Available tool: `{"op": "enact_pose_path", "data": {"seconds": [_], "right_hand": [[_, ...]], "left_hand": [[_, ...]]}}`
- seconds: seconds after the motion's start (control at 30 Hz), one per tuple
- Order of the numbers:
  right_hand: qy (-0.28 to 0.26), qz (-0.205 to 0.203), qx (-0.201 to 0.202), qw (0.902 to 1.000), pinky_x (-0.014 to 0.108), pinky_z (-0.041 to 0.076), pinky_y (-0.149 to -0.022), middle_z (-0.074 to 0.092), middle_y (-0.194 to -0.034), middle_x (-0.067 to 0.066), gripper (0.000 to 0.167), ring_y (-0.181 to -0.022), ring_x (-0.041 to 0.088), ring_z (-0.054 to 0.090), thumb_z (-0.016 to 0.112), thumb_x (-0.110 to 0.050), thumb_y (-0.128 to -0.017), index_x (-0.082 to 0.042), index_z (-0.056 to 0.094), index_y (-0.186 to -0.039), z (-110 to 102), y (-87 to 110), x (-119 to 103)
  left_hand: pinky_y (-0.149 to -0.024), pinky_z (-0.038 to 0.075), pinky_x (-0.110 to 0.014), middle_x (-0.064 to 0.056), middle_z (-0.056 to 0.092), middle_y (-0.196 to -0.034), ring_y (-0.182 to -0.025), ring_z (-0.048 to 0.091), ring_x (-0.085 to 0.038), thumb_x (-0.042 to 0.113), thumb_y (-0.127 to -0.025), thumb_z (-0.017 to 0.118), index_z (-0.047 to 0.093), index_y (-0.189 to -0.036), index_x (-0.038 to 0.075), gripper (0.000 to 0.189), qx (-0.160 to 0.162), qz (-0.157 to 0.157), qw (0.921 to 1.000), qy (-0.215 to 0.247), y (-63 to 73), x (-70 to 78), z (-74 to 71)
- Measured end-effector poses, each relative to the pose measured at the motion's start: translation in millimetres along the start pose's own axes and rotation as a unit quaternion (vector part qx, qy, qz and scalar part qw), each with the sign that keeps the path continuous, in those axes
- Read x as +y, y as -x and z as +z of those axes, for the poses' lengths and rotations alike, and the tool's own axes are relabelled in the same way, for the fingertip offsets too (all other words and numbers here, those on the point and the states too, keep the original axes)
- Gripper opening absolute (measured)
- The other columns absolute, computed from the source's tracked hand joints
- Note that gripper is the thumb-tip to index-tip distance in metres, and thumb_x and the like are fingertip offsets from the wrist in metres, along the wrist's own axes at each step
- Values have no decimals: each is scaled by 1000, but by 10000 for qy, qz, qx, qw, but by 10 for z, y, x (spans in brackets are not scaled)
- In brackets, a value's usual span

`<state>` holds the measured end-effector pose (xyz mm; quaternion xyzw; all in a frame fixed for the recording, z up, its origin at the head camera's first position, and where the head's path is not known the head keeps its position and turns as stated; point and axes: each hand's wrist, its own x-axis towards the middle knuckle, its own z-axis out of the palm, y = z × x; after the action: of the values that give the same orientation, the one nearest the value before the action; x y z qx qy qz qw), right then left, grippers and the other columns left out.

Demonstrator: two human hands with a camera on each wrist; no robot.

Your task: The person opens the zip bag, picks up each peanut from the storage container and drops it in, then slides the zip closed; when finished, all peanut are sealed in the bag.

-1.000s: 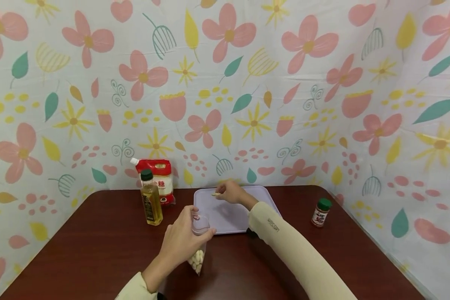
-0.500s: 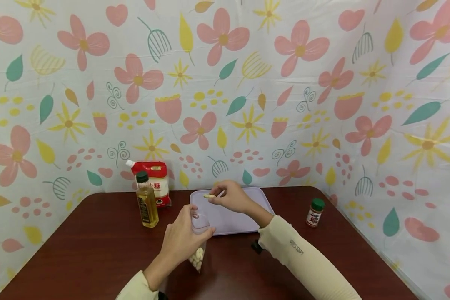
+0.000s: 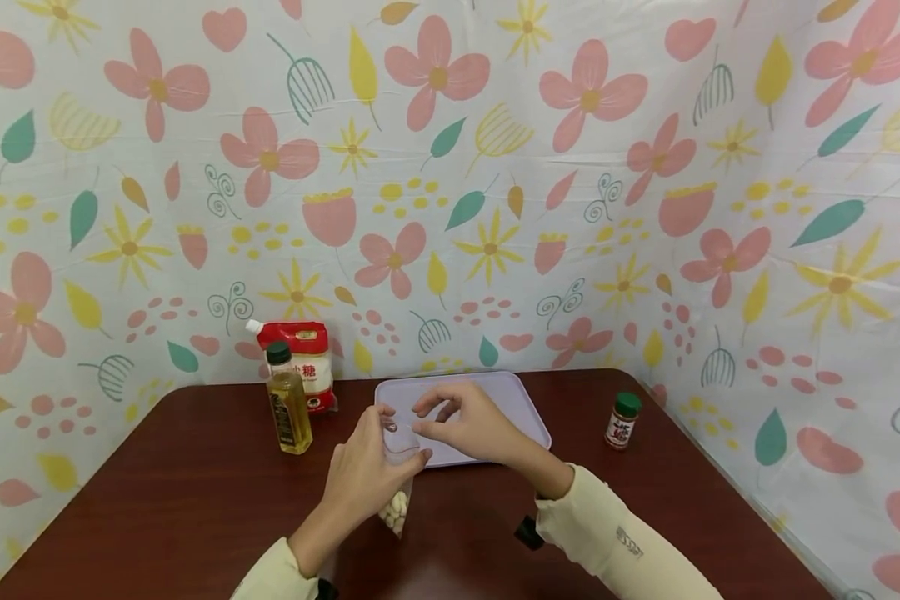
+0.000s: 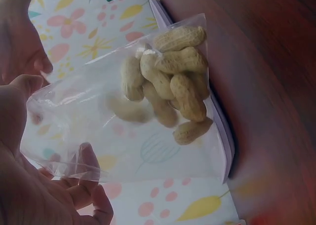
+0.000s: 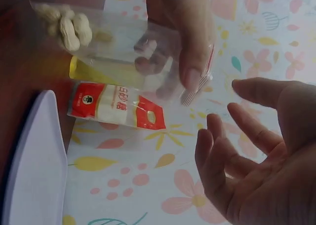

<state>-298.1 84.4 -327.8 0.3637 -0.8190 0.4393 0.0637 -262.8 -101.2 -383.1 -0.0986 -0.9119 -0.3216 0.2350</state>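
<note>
My left hand (image 3: 363,467) holds a clear plastic zip bag (image 4: 98,116) by its mouth, thumb on one side and fingers on the other, spreading the mouth apart. Several unshelled peanuts (image 4: 182,72) lie in the bag's bottom. One blurred peanut (image 4: 128,109) shows inside, above the rest. Close to the bag's mouth is my right hand (image 3: 472,421), thumb and index apart, with nothing between them. In the right wrist view its fingers (image 5: 256,129) are loosely bent. Behind both hands lies a pale lilac tray (image 3: 521,408), partly covered by them.
To the left on the dark wooden table (image 3: 195,483) stand a bottle of yellow oil (image 3: 290,404) and a red-and-white sugar pouch (image 3: 317,367). A small green-lidded jar (image 3: 621,423) is at the right. A flower-print sheet (image 3: 450,167) hangs behind the table.
My right hand came from over the tray toward the bag's mouth with a peanut, and its fingers have parted and let the peanut go. My left hand keeps its hold on the bag.
</note>
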Motion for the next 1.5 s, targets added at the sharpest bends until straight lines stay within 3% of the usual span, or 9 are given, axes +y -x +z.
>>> {"op": "enact_pose_path", "data": {"seconds": [0.17,0.37,0.5,0.63,0.77,0.87,0.97,1.23,1.5], "right_hand": [[-20,134,-270,9995,27,50,-58,68,-86,2,17,-59,12,59,73,-18,-89,-10,75,-103,45,85,-6],[-33,346,-1085,9935,26,52,-69,71,-87,-2,18,-75,9,63,71,-22,-91,-12,75,-106,81,86,-5],[-91,280,-1188,9925,22,47,-60,71,-82,-4,9,-62,8,57,68,-16,-93,-11,76,-93,95,67,13],[-3,266,-1076,9938,21,40,-51,69,-82,-7,9,-49,7,47,68,-17,-94,-12,75,-91,101,35,33],[159,342,-859,9956,23,39,-48,67,-87,-6,8,-47,7,45,69,-17,-94,-12,75,-93,44,42,61],[248,382,-749,9961,24,41,-49,68,-89,-6,6,-52,8,53,69,-15,-93,-13,75,-93,-18,83,89],[266,371,-688,9966,24,43,-52,69,-92,-6,7,-61,10,60,69,-16,-94,-14,75,-94,-57,122,117],[232,199,-354,9989,28,49,-64,71,-94,-5,9,-80,13,66,69,-17,-94,-13,77,-96,-114,239,194],[434,-133,37,9990,28,48,-61,72,-89,-8,8,-73,11,63,72,-19,-92,-15,78,-94,-150,310,255]], "left_hand": [[-70,47,-40,2,61,-107,-77,63,-15,51,-75,81,49,-124,15,69,71,70,9999,21,4,-17,3],[-65,46,-36,-1,62,-109,-67,57,-10,45,-73,83,48,-123,13,69,107,313,9993,195,1,-38,8],[-62,44,-32,-3,61,-114,-67,53,-10,51,-73,84,47,-127,12,76,-130,259,9989,375,-8,-75,-22],[-63,45,-30,-7,59,-116,-75,53,-12,47,-72,87,47,-129,9,80,-307,148,9954,895,-11,-174,-113],[-67,51,-30,-9,61,-116,-83,59,-16,34,-76,86,50,-128,10,67,-560,315,9837,1678,-31,-297,-171],[-70,54,-33,-10,63,-114,-84,63,-16,27,-79,84,55,-125,13,57,-860,465,9723,2122,-34,-362,-178],[-71,55,-34,-9,67,-110,-81,65,-12,21,-82,82,60,-121,13,46,-909,576,9674,2292,-22,-387,-189],[-67,54,-28,-1,75,-89,-71,69,-7,5,-84,77,73,-99,7,15,-416,850,9703,2227,-3,-374,-182],[-56,51,-26,2,74,-77,-64,66,-7,4,-82,78,77,-90,9,9,-330,820,9742,2077,-48,-271,-229]]}}
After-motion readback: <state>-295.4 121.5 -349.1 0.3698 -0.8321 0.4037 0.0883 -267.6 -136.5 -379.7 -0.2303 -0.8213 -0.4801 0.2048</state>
